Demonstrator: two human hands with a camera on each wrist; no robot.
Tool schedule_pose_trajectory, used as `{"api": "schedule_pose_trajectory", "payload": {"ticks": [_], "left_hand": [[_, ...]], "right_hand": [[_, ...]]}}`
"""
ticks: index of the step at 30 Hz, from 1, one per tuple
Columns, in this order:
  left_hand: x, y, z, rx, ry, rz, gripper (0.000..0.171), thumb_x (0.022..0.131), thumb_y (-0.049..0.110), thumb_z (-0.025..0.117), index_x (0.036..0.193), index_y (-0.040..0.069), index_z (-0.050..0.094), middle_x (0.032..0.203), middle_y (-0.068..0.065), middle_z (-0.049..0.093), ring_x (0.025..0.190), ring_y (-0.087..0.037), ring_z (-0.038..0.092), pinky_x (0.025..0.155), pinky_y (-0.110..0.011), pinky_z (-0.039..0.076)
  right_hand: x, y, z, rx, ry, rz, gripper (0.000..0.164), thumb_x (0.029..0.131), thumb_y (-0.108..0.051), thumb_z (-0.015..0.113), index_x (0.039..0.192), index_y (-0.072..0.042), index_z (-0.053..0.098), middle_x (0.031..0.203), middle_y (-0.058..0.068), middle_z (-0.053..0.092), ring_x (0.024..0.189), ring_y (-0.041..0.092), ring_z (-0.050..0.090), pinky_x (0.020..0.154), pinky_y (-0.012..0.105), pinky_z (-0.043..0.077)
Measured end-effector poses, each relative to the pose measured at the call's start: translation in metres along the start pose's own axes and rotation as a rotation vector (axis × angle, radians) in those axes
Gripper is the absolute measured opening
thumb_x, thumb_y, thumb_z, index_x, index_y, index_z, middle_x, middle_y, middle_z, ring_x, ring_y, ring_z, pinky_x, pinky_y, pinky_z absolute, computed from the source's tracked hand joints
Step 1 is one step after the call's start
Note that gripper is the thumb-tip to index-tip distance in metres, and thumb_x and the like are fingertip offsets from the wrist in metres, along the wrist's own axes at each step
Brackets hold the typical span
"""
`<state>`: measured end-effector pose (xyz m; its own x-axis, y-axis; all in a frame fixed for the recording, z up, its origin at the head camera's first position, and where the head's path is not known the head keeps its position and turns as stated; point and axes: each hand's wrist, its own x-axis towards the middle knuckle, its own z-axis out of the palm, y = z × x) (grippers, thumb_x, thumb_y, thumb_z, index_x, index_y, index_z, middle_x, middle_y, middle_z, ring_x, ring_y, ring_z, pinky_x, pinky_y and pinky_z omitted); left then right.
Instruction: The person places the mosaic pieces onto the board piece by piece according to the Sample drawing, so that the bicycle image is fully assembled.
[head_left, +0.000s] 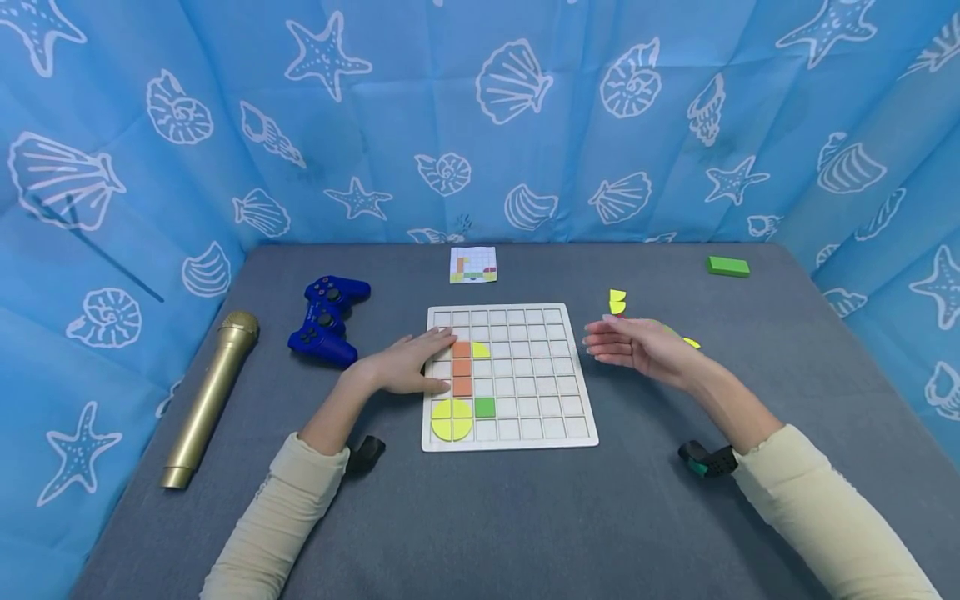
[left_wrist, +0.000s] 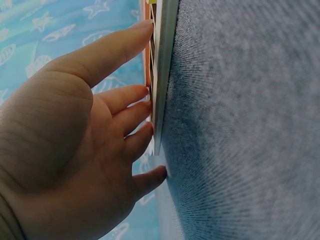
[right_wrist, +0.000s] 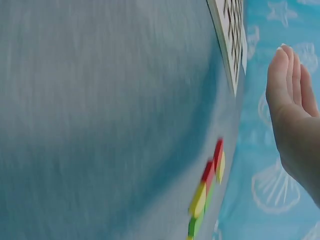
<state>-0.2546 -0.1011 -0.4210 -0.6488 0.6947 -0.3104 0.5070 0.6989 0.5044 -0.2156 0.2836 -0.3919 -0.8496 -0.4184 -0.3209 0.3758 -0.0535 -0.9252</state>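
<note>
A white gridded board [head_left: 517, 429] lies mid-table. My left hand [head_left: 401, 367] rests on its left edge, fingers spread and fairly straight; in the left wrist view the thumb and several fingertips touch the rim. Set in the grid are three orange squares [head_left: 462, 367], a yellow disc of quarter pieces [head_left: 442, 410], a single yellow quarter piece [head_left: 480, 351] and a green square [head_left: 485, 407]. To the right of the board, my right hand [head_left: 648, 346] hovers with straight fingers together, holding nothing visible. Beside it lie loose yellow [head_left: 617, 307], red [right_wrist: 207, 171] and green [right_wrist: 194, 226] pieces, partly hidden by the hand.
Behind the board lies a small pattern card [head_left: 473, 265]. A blue game controller [head_left: 324, 323] and a gold microphone [head_left: 210, 400] are on the left. At the back right sits a green block [head_left: 727, 267]. A blue shell-print curtain [head_left: 510, 200] borders the table.
</note>
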Motion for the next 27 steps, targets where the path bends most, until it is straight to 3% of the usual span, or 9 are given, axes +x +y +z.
{"api": "schedule_pose_trajectory", "payload": {"ticks": [4, 10, 19, 22, 27], "left_hand": [[0.0, -0.001, 0.001, 0.005, 0.005, 0.006, 0.081, 0.092, 0.04, 0.061, 0.153, 0.007, 0.018, 0.158, -0.011, 0.013, 0.144, -0.025, 0.006, 0.112, -0.051, 0.009], [0.0, -0.001, 0.002, 0.005, 0.002, -0.001, 0.082, 0.092, 0.04, 0.062, 0.153, 0.008, 0.019, 0.158, -0.011, 0.014, 0.144, -0.025, 0.007, 0.112, -0.051, 0.009], [-0.001, 0.0, 0.001, -0.002, 0.004, 0.007, 0.081, 0.092, 0.039, 0.062, 0.153, 0.007, 0.019, 0.157, -0.012, 0.014, 0.144, -0.026, 0.007, 0.112, -0.051, 0.009], [-0.001, 0.001, 0.001, 0.001, 0.002, 0.008, 0.081, 0.092, 0.039, 0.061, 0.153, 0.007, 0.019, 0.157, -0.012, 0.014, 0.144, -0.026, 0.007, 0.112, -0.051, 0.009], [-0.001, 0.0, 0.001, 0.007, 0.005, 0.005, 0.081, 0.092, 0.039, 0.061, 0.153, 0.007, 0.019, 0.157, -0.012, 0.014, 0.144, -0.025, 0.007, 0.112, -0.051, 0.009]], "right_hand": [[-0.007, -0.007, -0.019, 0.05, 0.053, -0.009, 0.033, 0.102, -0.027, 0.047, 0.118, -0.002, 0.062, 0.108, 0.011, 0.066, 0.102, 0.019, 0.064, 0.095, 0.035, 0.044], [-0.014, -0.015, -0.047, 0.096, 0.119, -0.026, 0.029, 0.1, -0.028, 0.05, 0.112, -0.006, 0.066, 0.108, 0.009, 0.067, 0.103, 0.018, 0.063, 0.095, 0.033, 0.045], [-0.027, -0.017, -0.084, -0.006, 0.227, -0.054, 0.021, 0.1, -0.024, 0.05, 0.103, -0.017, 0.07, 0.103, 0.0, 0.068, 0.1, 0.013, 0.064, 0.088, 0.027, 0.049], [-0.029, -0.016, -0.093, -0.087, 0.261, -0.046, 0.022, 0.101, -0.025, 0.049, 0.11, -0.014, 0.065, 0.103, -0.002, 0.068, 0.101, 0.011, 0.063, 0.086, 0.025, 0.05], [-0.025, -0.011, -0.102, -0.324, 0.336, -0.002, 0.056, 0.1, -0.033, 0.049, 0.14, 0.005, 0.039, 0.108, -0.005, 0.065, 0.098, 0.002, 0.061, 0.085, 0.021, 0.049]]}}
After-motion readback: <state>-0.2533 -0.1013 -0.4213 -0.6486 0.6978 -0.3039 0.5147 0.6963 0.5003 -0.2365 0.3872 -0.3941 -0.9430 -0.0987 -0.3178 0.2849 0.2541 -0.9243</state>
